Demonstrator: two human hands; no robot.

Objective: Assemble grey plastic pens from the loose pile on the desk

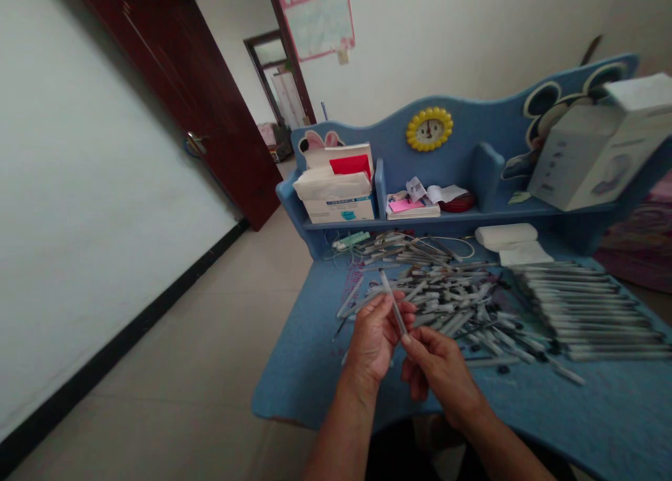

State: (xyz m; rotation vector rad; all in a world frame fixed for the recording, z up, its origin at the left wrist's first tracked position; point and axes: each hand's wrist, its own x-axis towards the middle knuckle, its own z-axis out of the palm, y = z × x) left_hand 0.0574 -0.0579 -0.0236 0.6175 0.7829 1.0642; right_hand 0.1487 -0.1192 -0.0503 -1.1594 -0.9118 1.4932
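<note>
My left hand (374, 335) and my right hand (439, 366) meet over the near part of a blue desk (315, 369). Both pinch one thin clear pen (391, 300) that slants up and away from me: the left fingers wrap its middle, the right fingertips grip its lower end. Just beyond the hands lies a loose heap of several grey pens (446, 295). To the right, more pens lie side by side in a neat row (582, 306).
The desk's blue shelf (451, 218) carries a tissue box (339, 190), papers (414, 202) and a white carton (593, 159). A yellow flower clock (429, 129) is fixed on the back panel. A dark red open door (210, 110) and tiled floor (210, 369) lie to the left.
</note>
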